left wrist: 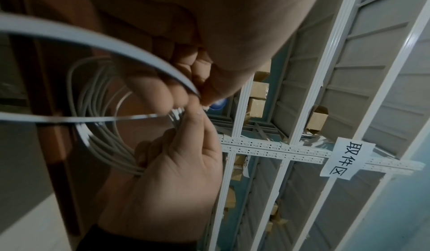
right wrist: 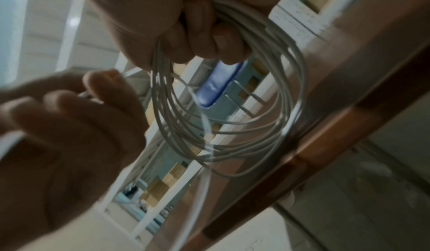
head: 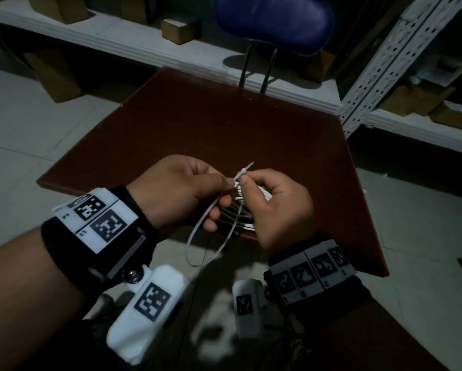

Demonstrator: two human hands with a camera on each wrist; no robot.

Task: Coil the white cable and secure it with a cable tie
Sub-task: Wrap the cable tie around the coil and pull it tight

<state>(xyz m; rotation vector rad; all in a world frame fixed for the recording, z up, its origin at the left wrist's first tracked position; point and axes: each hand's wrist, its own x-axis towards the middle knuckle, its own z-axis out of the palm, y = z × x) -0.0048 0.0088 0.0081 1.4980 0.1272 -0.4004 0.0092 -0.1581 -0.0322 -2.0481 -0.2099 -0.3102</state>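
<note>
Over the near edge of the brown table (head: 224,124) I hold the white cable coil (head: 237,220) in both hands. My right hand (head: 251,188) has its fingers curled round the bundle (right wrist: 232,107), its thumb on the head of the white cable tie (head: 241,173). The tie's tip pokes up through the head, and its strap (left wrist: 93,41) hangs down as a wide slack loop around the strands. My left hand (head: 219,194) pinches the strap just left of the head. The coil's far side is hidden behind my right hand.
A blue chair (head: 275,20) stands behind the table. White perforated metal shelving (head: 401,54) with cardboard boxes (head: 180,29) runs along the back and right; a paper label (left wrist: 346,159) hangs on it. The floor is pale tile.
</note>
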